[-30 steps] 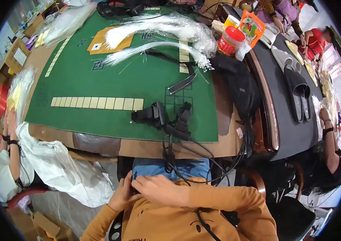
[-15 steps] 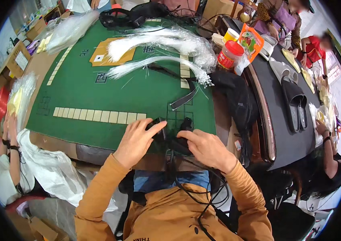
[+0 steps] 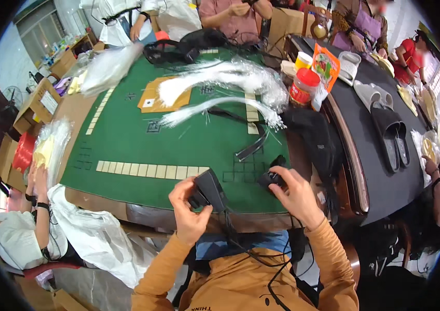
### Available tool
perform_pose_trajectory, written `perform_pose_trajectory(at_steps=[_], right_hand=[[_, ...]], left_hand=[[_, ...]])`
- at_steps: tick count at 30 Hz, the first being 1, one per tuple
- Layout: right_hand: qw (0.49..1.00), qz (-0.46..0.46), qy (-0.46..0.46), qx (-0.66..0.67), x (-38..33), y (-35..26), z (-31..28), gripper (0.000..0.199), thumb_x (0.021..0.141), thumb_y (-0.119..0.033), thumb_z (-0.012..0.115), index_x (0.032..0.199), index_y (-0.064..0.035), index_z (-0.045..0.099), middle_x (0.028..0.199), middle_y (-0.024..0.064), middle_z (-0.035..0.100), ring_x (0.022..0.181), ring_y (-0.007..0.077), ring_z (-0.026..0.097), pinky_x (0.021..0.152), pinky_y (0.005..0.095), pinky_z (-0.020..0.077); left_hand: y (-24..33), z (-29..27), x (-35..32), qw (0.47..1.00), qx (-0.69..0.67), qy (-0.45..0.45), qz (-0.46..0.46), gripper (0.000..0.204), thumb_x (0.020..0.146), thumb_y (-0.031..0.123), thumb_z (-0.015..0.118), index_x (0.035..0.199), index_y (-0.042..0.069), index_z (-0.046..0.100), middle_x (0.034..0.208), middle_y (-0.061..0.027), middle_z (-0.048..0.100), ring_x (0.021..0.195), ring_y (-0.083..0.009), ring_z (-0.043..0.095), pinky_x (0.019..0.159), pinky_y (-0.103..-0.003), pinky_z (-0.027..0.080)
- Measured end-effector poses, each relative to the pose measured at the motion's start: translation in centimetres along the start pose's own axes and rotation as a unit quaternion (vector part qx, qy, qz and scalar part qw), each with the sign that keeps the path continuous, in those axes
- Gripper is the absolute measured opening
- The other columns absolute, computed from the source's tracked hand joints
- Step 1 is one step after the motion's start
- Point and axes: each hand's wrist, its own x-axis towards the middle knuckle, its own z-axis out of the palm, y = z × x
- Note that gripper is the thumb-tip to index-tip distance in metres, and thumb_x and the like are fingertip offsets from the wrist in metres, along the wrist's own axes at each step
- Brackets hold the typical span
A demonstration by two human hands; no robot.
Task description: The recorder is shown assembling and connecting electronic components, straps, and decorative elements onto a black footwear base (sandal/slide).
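Note:
Above the near edge of a green mat (image 3: 142,122), my left hand (image 3: 188,210) grips a flat black box-shaped device (image 3: 211,189), fingers and thumb around its left side. Black cables (image 3: 238,241) hang below it and trail over my lap. To its right, my right hand (image 3: 301,196) holds a small black device (image 3: 272,179) between thumb and fingers. Its exact kind cannot be made out. The two devices are apart. A black strap (image 3: 251,146) lies on the mat just beyond them, near a row of cream tiles (image 3: 152,170).
Bundles of white plastic strands (image 3: 220,83) lie across the mat's far half. A red-lidded jar (image 3: 303,85) and a black bag (image 3: 310,135) are at the right. Dark slippers (image 3: 388,135) rest on the neighbouring black table (image 3: 360,155). Other people's hands work at both sides.
Both hands have moved apart, each now lifting a separate black device. The left device has turned to show its flat face. The whole view has shifted, with more of the far side visible.

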Motion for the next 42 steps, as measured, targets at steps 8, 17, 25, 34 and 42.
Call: perform_pose_trajectory(at_steps=[8, 17, 25, 34, 42], right_hand=[[0.993, 0.009, -0.078, -0.091, -0.4, -0.8, 0.6, 0.053, 0.094, -0.028, 0.072, 0.142, -0.016, 0.055, 0.093, 0.0145, 0.063, 0.078, 0.0386, 0.068, 0.066, 0.0481, 0.0557], [0.978, -0.044, -0.045, 0.201, -1.4, -10.0, -2.7, 0.065, 0.088, -0.005, 0.077, 0.147, -0.0057, 0.052, 0.117, 0.0179, 0.069, 0.095, 0.0267, 0.073, 0.089, 0.036, 0.0573], [0.887, 0.115, -0.02, 0.447, -0.9, -6.4, -3.2, 0.039, 0.103, -0.006, 0.058, 0.141, -0.0006, 0.055, 0.105, 0.0091, 0.074, 0.066, 0.009, 0.055, 0.059, 0.0239, 0.0447], [0.643, 0.144, 0.047, 0.751, -1.5, -3.5, -6.8, 0.037, 0.105, -0.018, 0.059, 0.136, 0.0025, 0.057, 0.121, 0.0099, 0.07, 0.068, 0.0053, 0.042, 0.062, 0.0201, 0.037], [0.574, 0.188, 0.066, 0.795, -2.4, -3.2, -7.5, 0.042, 0.107, -0.018, 0.056, 0.141, 0.007, 0.05, 0.102, 0.003, 0.068, 0.068, 0.0052, 0.042, 0.061, 0.0192, 0.0354]], left_hand=[[0.2, 0.7, -0.8, 0.999, -0.021, 0.043, 0.025, 0.07, 0.073, -0.018, 0.069, 0.124, 0.013, 0.032, 0.135, -0.0191, 0.043, 0.125, -0.0343, 0.06, 0.099, -0.039, 0.054], [6.7, 0.8, 3.7, 0.973, 0.191, -0.103, 0.083, 0.064, 0.072, -0.005, 0.081, 0.129, 0.003, 0.053, 0.13, -0.0211, 0.056, 0.12, -0.0367, 0.061, 0.101, -0.044, 0.05], [11.6, 4.5, 8.3, 0.988, -0.103, -0.114, -0.001, 0.072, 0.076, -0.003, 0.082, 0.141, 0.0, 0.053, 0.139, -0.0173, 0.055, 0.107, -0.0241, 0.064, 0.09, -0.035, 0.054], [10.3, 5.6, 6.7, 0.986, 0.016, -0.161, 0.042, 0.041, 0.088, -0.007, 0.068, 0.127, 0.002, 0.063, 0.123, -0.0158, 0.064, 0.086, -0.0199, 0.067, 0.075, -0.032, 0.054], [6.9, 4.8, 4.2, 0.959, 0.155, -0.233, -0.048, 0.034, 0.089, 0.003, 0.071, 0.122, 0.001, 0.065, 0.112, -0.0146, 0.067, 0.095, -0.0267, 0.067, 0.082, -0.035, 0.054]])
